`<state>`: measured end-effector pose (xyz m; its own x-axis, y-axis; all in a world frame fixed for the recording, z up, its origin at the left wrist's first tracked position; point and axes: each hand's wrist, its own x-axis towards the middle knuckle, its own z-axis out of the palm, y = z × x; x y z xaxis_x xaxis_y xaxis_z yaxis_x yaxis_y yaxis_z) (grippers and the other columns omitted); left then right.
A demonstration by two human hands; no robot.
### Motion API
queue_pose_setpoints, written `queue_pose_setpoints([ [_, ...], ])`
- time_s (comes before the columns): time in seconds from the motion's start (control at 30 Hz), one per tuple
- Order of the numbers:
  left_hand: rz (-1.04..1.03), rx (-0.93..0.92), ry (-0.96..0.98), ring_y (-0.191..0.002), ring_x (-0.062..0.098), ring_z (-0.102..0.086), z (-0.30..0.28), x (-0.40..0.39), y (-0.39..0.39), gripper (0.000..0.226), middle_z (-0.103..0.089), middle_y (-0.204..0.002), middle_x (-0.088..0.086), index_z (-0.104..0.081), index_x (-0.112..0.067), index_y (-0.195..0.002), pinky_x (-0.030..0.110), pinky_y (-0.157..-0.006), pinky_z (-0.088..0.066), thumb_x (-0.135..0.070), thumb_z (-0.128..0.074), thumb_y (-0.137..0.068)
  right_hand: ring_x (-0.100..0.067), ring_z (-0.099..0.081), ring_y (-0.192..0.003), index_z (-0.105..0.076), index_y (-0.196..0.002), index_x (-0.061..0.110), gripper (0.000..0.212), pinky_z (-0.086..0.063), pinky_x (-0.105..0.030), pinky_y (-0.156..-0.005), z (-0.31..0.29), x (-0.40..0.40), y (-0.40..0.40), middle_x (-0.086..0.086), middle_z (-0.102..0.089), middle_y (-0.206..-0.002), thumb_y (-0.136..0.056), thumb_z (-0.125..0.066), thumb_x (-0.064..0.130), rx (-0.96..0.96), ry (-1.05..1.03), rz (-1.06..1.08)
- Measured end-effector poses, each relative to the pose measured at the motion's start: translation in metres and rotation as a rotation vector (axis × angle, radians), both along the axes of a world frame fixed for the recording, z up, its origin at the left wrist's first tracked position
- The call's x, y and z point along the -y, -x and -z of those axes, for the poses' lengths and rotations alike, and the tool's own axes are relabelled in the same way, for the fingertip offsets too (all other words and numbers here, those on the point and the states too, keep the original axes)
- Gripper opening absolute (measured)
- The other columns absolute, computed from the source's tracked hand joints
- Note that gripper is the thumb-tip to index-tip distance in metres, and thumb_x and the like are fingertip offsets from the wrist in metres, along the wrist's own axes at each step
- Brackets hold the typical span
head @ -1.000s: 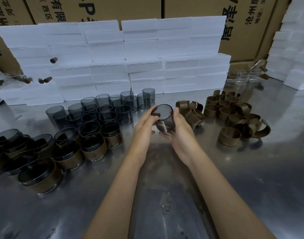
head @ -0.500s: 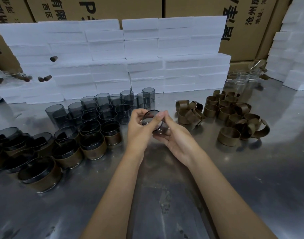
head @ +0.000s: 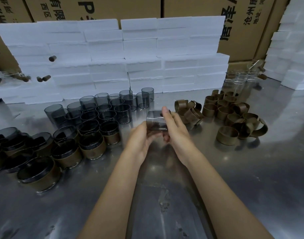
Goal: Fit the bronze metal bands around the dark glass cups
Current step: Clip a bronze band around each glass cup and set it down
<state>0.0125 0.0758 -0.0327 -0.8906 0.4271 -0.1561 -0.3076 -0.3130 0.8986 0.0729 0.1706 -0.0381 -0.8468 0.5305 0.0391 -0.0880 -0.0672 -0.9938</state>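
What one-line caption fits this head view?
Both hands, left hand and right hand, hold an unbanded dark glass cup above the steel table, between bare cups and loose bronze bands.

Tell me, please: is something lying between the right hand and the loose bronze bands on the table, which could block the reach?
Nothing visible does. The right hand helps the left hand hold a bare dark glass cup. The nearest loose bronze bands lie just to its right, with only bare metal table between.
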Motion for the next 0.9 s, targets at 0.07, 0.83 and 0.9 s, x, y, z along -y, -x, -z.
queue_pose_setpoints([
  [0.07, 0.089, -0.021, -0.027, -0.104, 0.034, -0.070, 0.000, -0.001, -0.002, 0.047, -0.072, -0.112, 0.024, -0.069, 0.002, -0.119, 0.039, -0.088, -0.060, -0.034, -0.041, -0.109, 0.004, -0.065, -0.068, -0.068, -0.097, 0.041, 0.052, -0.046, -0.012, -0.061, 0.001, 0.001, -0.001, 0.019, -0.070, -0.076, -0.068, -0.065, 0.084, -0.051, -0.065, 0.068],
  [0.83, 0.065, 0.115, -0.132, -0.086, 0.025, -0.074, 0.012, -0.004, 0.011, 0.018, -0.068, -0.103, 0.020, -0.067, -0.014, -0.106, 0.039, -0.068, -0.063, -0.023, -0.074, -0.092, -0.014, -0.053, -0.064, -0.076, -0.075, 0.008, 0.022, -0.040, -0.027, -0.059, -0.016, -0.101, 0.003, 0.001, -0.064, -0.068, -0.089, -0.061, 0.015, 0.243, -0.385, 0.621],
  [0.9, 0.072, 0.130, -0.146, -0.084, 0.024, -0.074, 0.011, -0.004, 0.013, 0.019, -0.068, -0.102, 0.020, -0.067, -0.013, -0.107, 0.040, -0.068, -0.063, -0.024, -0.074, -0.092, -0.017, -0.054, -0.067, -0.077, -0.079, 0.004, 0.022, -0.042, -0.029, -0.061, -0.020, -0.119, 0.009, -0.003, -0.062, -0.068, -0.091, -0.065, 0.017, 0.375, -0.438, 0.533],
])
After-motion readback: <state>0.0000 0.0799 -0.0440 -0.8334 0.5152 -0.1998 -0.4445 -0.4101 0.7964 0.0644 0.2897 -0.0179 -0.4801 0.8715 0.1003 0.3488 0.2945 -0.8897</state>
